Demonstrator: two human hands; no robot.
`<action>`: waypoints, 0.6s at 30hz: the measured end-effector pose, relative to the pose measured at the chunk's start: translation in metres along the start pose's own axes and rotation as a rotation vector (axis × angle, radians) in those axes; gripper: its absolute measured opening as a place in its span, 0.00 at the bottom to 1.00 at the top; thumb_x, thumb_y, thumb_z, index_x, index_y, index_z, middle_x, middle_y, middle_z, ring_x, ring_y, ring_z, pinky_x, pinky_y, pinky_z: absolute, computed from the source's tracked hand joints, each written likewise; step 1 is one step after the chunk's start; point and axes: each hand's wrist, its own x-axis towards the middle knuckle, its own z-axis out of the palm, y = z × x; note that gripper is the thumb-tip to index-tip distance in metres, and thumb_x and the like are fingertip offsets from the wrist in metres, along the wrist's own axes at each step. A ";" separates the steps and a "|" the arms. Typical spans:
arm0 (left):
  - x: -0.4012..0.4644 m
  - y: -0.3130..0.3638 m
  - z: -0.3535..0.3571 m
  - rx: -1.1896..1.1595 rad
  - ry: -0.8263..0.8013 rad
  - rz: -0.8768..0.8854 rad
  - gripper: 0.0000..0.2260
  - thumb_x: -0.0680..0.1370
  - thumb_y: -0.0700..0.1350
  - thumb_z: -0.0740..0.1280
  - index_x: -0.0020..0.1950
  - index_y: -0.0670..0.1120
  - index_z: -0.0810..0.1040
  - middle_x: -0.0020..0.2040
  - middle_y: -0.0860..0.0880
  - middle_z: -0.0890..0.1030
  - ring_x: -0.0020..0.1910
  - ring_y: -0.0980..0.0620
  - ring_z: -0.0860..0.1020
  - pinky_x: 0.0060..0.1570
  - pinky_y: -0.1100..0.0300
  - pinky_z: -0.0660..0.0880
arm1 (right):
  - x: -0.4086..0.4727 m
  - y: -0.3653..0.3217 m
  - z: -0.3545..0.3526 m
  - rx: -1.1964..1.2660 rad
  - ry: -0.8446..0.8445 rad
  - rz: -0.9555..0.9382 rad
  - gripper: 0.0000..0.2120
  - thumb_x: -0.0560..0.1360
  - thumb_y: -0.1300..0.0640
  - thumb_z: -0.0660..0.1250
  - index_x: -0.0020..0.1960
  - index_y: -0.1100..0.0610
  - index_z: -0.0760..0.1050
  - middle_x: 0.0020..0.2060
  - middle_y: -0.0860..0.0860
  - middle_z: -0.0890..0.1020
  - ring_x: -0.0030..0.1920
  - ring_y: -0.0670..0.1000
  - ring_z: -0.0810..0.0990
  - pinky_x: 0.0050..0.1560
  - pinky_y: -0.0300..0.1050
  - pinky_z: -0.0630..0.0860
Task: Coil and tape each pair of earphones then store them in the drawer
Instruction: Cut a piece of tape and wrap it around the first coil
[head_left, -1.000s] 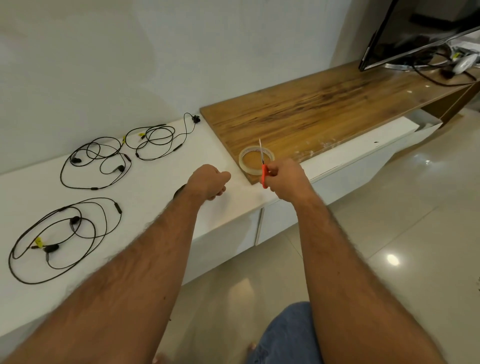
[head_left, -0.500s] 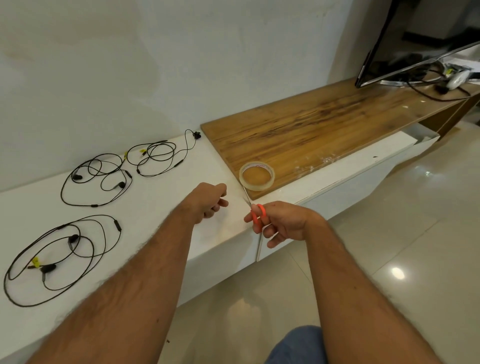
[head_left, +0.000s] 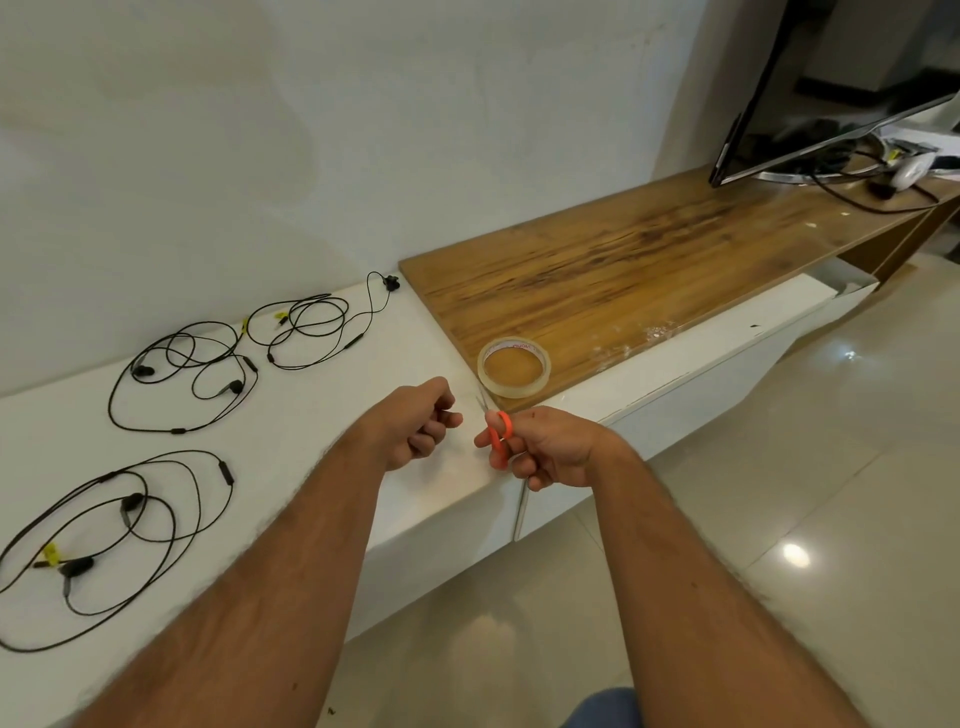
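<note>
R hand (head_left: 550, 449) is gripping small orange-handled scissors (head_left: 497, 434), fingers through the loops, blades pointing up and away toward the tape roll (head_left: 513, 366). Blades look nearly closed; too thin to be sure. L hand (head_left: 415, 423) is curling into a loose fist just beside the scissors, thumb and fingertips pinched together. Prob. holding a strip of clear tape for cutting, but no tape is visible, so can't confirm anything is in that grip.

Both hands are hovering over the front edge of the white surface (head_left: 322, 415), close together but not touching. Sensible spot: tape roll is sitting right behind them on the corner of the wooden top (head_left: 623, 270), within easy reach.

Three sets of earphones are lying on the white surface to the L, well apart from the hands: nearest pair (head_left: 119, 530) in wide loose loops, middle pair (head_left: 187, 374) further back, far pair (head_left: 311, 327) near the wall. All loosely looped; yellow tags on at least two. None bundled tight.

Drawer fronts (head_left: 561, 499) below the surface are showing closed, seam directly under R hand.

Judgement: cutting tape for a bundle; storing not yet begun.
</note>
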 end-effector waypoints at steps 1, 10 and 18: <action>0.000 0.000 0.000 0.004 -0.004 -0.002 0.05 0.76 0.41 0.59 0.40 0.45 0.67 0.37 0.46 0.76 0.23 0.58 0.59 0.18 0.69 0.55 | 0.001 0.000 0.000 0.003 0.005 -0.007 0.25 0.76 0.41 0.66 0.60 0.62 0.77 0.35 0.49 0.80 0.28 0.45 0.68 0.28 0.38 0.69; -0.005 -0.001 0.000 0.064 0.033 0.014 0.04 0.77 0.41 0.59 0.41 0.44 0.68 0.37 0.46 0.76 0.22 0.57 0.60 0.18 0.68 0.55 | 0.006 0.002 -0.001 0.007 0.064 -0.058 0.21 0.77 0.45 0.67 0.58 0.62 0.78 0.36 0.50 0.81 0.28 0.44 0.67 0.28 0.38 0.70; -0.009 -0.002 0.004 0.246 0.120 0.045 0.05 0.76 0.42 0.60 0.42 0.42 0.71 0.40 0.45 0.78 0.24 0.55 0.60 0.22 0.65 0.56 | 0.007 0.005 -0.005 -0.015 0.092 -0.071 0.16 0.75 0.51 0.70 0.57 0.62 0.80 0.37 0.52 0.83 0.27 0.45 0.68 0.29 0.38 0.71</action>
